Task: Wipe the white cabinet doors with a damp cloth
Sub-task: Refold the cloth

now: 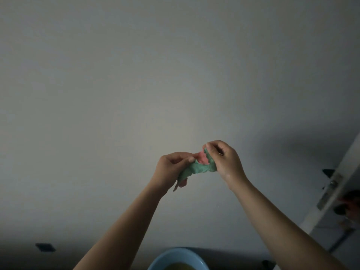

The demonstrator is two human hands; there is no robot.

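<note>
At the bottom edge a light blue basin is cut off by the frame, with yellowish liquid inside that is hard to make out. Both bare forearms rise above it. The left hand pinches one end of a green and pink cloth between thumb and curled fingers, and a loose tail hangs below the palm. The right hand pinches the other end, fingers bent round it, hiding part of the fabric. The cloth is bunched between them, held in the air in front of a plain white surface. To the right, an open door's edge with metal lock hardware shows; dim shapes beyond it are unclear.
</note>
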